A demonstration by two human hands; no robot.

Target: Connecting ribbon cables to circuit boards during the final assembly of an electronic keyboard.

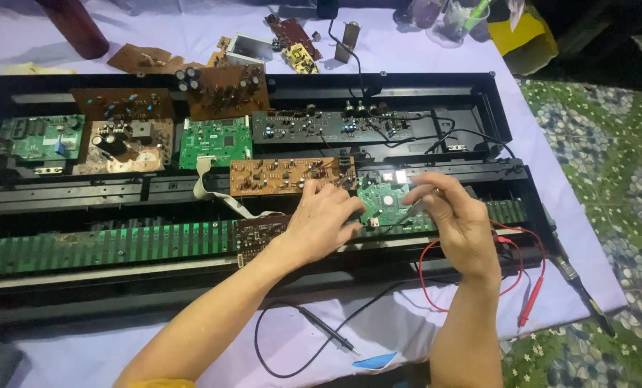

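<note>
Fingers point(350, 208) of the left hand point(319, 221) rest curled on the small green circuit board point(380, 202) inside the opened black chassis point(278, 86); right hand point(459, 219) pinches a thin dark probe point(407, 213) touching that board.

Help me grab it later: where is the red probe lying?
In the head view, the red probe lies on the pale cloth at the case's near right corner, just right of the right hand.

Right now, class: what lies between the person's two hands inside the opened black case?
In the head view, a small round-edged green circuit board lies between the left hand and the right hand, both touching it.
</note>
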